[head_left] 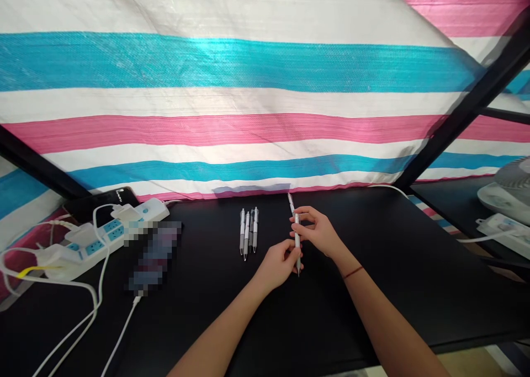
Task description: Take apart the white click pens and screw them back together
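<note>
1. Between two hands at the smooth black desk point(199, 333): a slim, pale, pointed pen point(297, 237).
2. Left hand point(279, 264) pinches its lower barrel; right hand point(318, 232) pinches higher.
3. Slender white-and-grey pens point(247, 234) lie nearby.

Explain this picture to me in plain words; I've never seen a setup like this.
There is no machine: these are a person's own bare hands, seen from a camera worn on the head, looking forward and down. Above a black table, the left hand and right hand both hold one pen, the right nearer its top. Left of them lies a small group of similar pens, then a pixelated, phone-like object and a white power strip. Behind is a striped sheet.
</note>
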A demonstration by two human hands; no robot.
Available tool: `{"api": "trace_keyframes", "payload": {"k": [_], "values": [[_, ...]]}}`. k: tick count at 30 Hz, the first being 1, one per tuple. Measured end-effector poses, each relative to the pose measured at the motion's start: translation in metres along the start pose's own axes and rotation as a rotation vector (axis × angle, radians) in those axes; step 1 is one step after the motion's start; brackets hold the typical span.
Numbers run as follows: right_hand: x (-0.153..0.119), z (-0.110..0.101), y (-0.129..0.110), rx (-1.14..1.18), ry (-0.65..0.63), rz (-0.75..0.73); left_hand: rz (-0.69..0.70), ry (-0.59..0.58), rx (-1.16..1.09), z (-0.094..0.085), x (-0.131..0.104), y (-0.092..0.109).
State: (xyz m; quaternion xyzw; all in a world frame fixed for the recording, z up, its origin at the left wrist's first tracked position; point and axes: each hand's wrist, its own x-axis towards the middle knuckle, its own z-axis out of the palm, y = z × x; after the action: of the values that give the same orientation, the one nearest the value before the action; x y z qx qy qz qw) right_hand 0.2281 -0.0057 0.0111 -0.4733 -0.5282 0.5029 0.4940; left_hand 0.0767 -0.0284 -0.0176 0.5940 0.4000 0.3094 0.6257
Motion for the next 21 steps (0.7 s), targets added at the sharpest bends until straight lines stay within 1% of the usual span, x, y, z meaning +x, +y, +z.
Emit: {"api": "trace_keyframes", "payload": {"k": [9, 15, 17, 21], "values": [[-0.0009, 0.0003, -0.0015, -0.012, 0.006, -0.024, 0.009, 0.022, 0.032, 0.0007, -0.0004, 0.0009], [0.0, 0.0005, 0.0009, -0.027, 0.014, -0.046, 0.01, -0.002, -0.003, 0.0006, -0.0011, 0.0034], [0.0003, 0.0007, 0.0015, -0.038, 0.031, -0.049, 0.017, -0.002, -0.009, 0.0007, -0.001, 0.0031], [-0.0001, 0.0009, 0.0009, -0.056, 0.021, -0.053, 0.015, -0.007, -0.005, 0.0007, -0.0002, 0.0011]]}}
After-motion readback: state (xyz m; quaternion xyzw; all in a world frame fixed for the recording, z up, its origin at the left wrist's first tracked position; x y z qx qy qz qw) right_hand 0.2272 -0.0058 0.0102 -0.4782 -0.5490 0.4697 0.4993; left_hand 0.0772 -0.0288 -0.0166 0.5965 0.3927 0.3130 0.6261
